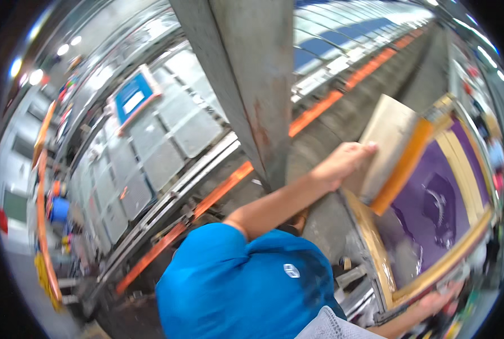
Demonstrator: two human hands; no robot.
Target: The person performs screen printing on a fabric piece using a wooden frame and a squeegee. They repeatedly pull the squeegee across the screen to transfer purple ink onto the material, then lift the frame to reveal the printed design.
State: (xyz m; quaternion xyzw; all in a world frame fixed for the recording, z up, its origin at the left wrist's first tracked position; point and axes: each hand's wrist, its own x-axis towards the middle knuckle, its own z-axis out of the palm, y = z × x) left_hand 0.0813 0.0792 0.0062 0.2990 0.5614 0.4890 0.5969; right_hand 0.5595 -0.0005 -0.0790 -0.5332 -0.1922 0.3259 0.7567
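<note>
My left hand (345, 163) is closed around the near end of a squeegee (389, 133), which has a pale wooden handle and an orange blade. The squeegee is held tilted over the left side of a screen printing frame (385, 271). Purple ink (430, 186) is spread on the mesh inside the frame, with a wet smear toward the near left corner. At the frame's near right edge, my right hand (439, 298) appears to grip the frame, its fingers partly hidden and blurred.
A grey metal post (257, 85) rises close in front of me. Beyond it, long printing tables with orange edge rails (320, 114) run to both sides. A blue printed panel in a pale frame (133, 97) lies on the left table. Blurred coloured items crowd the far right.
</note>
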